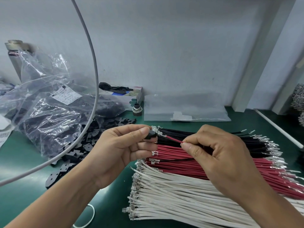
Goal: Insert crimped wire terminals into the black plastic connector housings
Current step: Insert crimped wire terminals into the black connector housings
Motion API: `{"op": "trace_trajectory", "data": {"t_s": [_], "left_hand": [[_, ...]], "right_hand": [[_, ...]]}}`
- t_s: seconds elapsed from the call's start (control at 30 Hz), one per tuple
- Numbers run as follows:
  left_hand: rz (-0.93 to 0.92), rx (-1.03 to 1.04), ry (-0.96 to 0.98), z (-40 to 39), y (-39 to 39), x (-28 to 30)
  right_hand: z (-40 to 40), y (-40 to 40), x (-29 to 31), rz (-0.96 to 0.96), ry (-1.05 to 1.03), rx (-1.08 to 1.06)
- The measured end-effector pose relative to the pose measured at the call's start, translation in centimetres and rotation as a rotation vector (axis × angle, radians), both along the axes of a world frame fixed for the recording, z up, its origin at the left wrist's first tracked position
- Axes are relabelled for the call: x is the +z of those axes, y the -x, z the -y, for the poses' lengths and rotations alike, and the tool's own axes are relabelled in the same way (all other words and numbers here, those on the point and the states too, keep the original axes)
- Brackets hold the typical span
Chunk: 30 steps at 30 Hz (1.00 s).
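Right hand (218,155) pinches red wire (174,140) beside housing (150,135).

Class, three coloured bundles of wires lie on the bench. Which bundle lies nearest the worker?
The white bundle. It lies at the front edge, below the right hand; the red bundle sits behind it and the black bundle farthest back.

Both forearms reach forward, left hand (121,148) and right hand (218,155) each curled in a pinching grip.
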State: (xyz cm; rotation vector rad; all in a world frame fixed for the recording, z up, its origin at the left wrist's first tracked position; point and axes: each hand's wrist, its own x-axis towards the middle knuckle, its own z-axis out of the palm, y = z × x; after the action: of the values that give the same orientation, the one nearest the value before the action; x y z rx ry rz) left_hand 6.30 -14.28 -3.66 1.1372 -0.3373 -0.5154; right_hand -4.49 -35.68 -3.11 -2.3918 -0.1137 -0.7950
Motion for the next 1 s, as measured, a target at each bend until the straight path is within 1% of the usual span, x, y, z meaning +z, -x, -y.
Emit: {"op": "trace_trajectory", "data": {"t_s": [0.3, 0.53, 0.73, 1.0], "left_hand": [[0.033, -0.023, -0.041, -0.05, 0.17, 0.25], [0.053, -0.026, -0.066, -0.13, 0.39, 0.49], [0.057, -0.019, -0.064, -0.22, 0.34, 0.58], [0.074, -0.029, -0.088, -0.28, 0.32, 0.57]], "right_hand": [[-0.22, 0.11, 0.18, -0.023, 0.019, -0.019], [-0.20, 0.08, 0.28, -0.096, -0.035, 0.011], [0.03, 0.13, 0.41, -0.083, -0.111, 0.031], [0.10, 0.25, 0.61, -0.097, -0.003, 0.041]]}}
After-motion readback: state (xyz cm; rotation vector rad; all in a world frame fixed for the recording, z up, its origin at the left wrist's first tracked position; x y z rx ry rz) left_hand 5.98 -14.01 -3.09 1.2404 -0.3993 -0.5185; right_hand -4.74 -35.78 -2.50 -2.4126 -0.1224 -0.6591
